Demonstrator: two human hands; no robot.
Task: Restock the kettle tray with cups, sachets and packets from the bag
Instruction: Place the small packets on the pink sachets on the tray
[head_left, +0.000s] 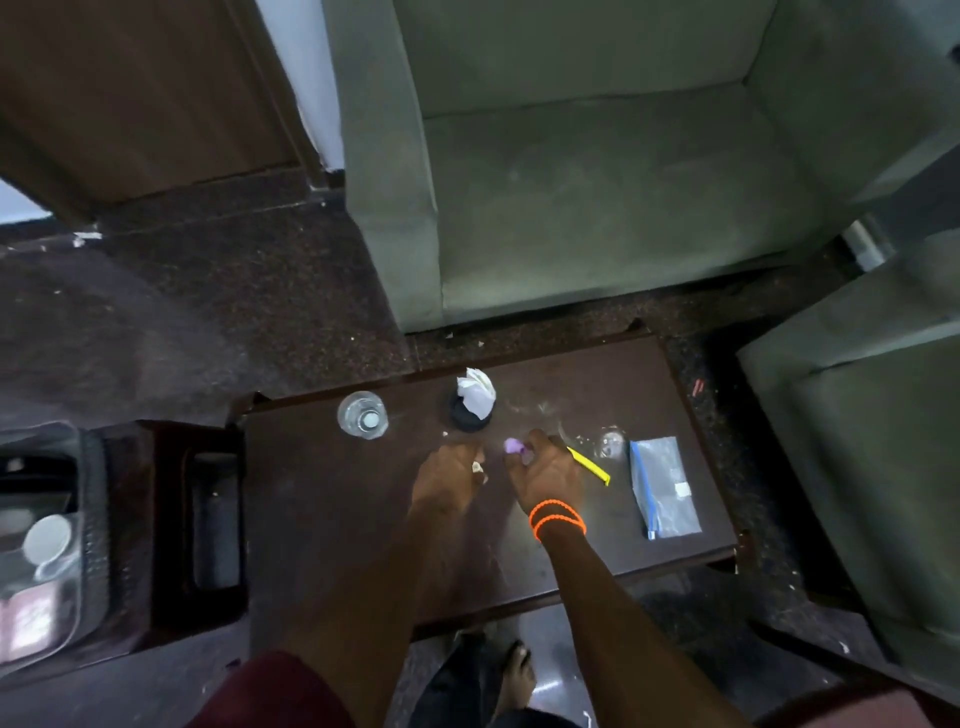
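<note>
Right hand (545, 475) fingers pinching purple sachet (514, 445); left hand (447, 478) fingers curled just beside, grip unclear.

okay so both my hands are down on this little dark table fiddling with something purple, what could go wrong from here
1. The glass stands just beyond your left hand; a careless reach could tip it over.
2. The yellow comb lies right beside your right hand and could be swept off the table.
3. The zip bag lies near the table's right edge, so a nudge might drop it on the floor.
</note>
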